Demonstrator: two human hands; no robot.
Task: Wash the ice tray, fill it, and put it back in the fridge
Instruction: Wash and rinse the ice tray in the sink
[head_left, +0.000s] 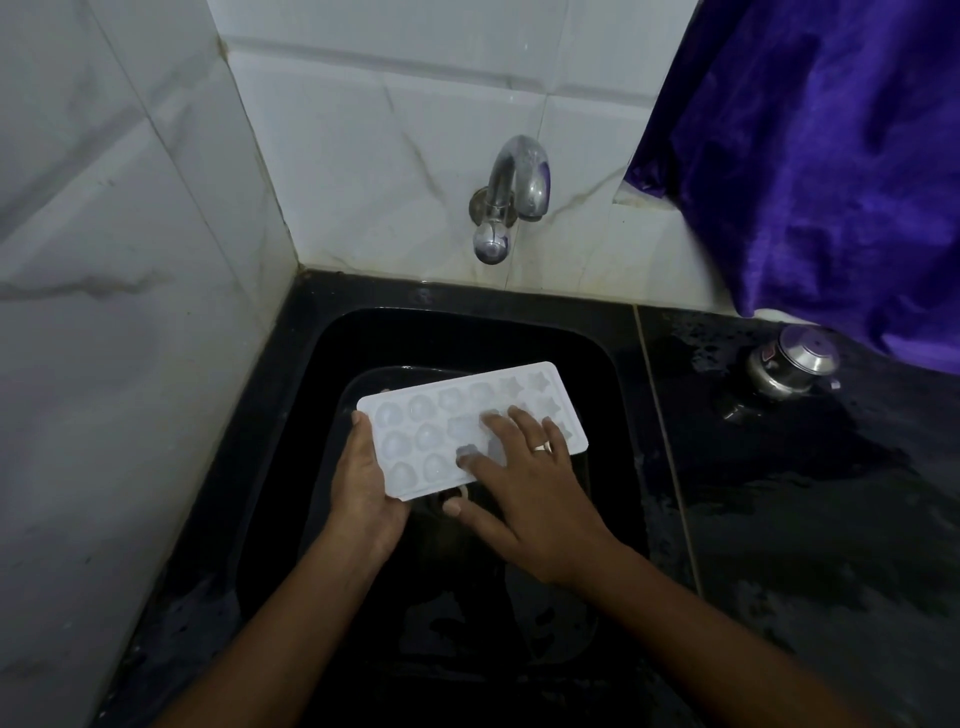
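Observation:
A white plastic ice tray (431, 415) with shaped cells, some round and some star-like, is held level over the black sink (613, 395). My left hand (366, 483) grips the tray's left end, thumb on top and fingers underneath. My right hand (524, 483) lies flat on the tray's right half, its straight fingers pressing into the cells; a ring sits on one finger. The steel tap (511, 195) juts from the tiled wall above the sink, and no water runs from it.
White marble-look tiles form a corner wall to the left and behind. A wet black counter (779, 493) stretches to the right, with a small steel pot (792, 364) lying on it. Purple cloth (831, 156) hangs at the upper right.

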